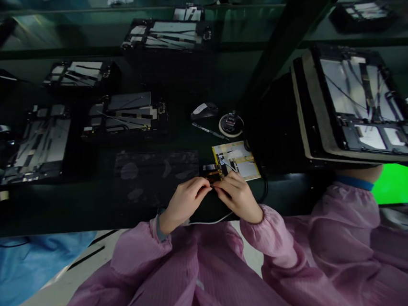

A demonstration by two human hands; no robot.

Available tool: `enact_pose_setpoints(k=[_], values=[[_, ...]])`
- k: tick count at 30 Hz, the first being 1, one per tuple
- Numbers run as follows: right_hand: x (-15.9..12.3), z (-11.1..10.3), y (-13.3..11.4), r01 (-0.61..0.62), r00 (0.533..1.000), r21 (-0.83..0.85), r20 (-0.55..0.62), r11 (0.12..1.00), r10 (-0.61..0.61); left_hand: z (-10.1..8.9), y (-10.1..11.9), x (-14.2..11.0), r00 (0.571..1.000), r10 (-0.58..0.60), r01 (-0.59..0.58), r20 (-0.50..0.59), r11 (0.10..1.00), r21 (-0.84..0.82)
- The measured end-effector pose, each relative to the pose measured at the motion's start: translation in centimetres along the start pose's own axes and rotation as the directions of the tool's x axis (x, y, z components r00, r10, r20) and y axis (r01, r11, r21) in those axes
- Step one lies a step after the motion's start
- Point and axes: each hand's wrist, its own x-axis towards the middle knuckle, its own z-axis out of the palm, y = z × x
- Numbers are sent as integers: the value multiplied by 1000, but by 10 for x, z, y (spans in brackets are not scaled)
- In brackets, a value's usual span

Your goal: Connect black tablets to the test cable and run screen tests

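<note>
Pinching a small dark part (211, 175) between the fingertips of both hands, you hold it just above the near edge of the desk (97, 206), touching the near-left corner of a yellow board (243, 161) that lies flat there. Your left hand (185, 203) is curled, thumb and forefinger closed on the part's left end; your right hand (237, 195) mirrors it, fingers bent and closed on the right end, knuckles up. Both wrists come out of pink sleeves (281, 242) and meet close together in front of your body.

Just beyond the yellow board sits a round white reel (230, 125) with a dark piece on top, and a thin pen-like tool (209, 131) lies beside it. To your left, several open black trays (124, 115) are spread across the desk, each holding a flat grey panel with strips and cables. At your right, a tilted frame (361, 104) carries another such panel, propped on its edge. A clear sheet (155, 169) lies flat left of your hands.
</note>
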Motion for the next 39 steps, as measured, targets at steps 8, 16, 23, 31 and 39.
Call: enact_pose_setpoints(k=[8,16,23,31,39], values=[[0,-2,-3,4,1000,-21,7,1000,-4,2,-1,-1,999,-38,38,-6,999,-28],[2,-1,-4,-30,998,-80,-59,996,25,2,-1,0,999,6,-8,42,999,39],[4,0,-2,-16,998,-97,-54,995,11,4,-1,2,996,16,-25,84,995,102],[0,-5,4,11,998,54,-61,999,-8,1,1,5,991,-16,10,135,999,49],[6,-21,68,-357,896,8,-280,934,344,-8,1,-6,992,-15,36,126,984,-172]])
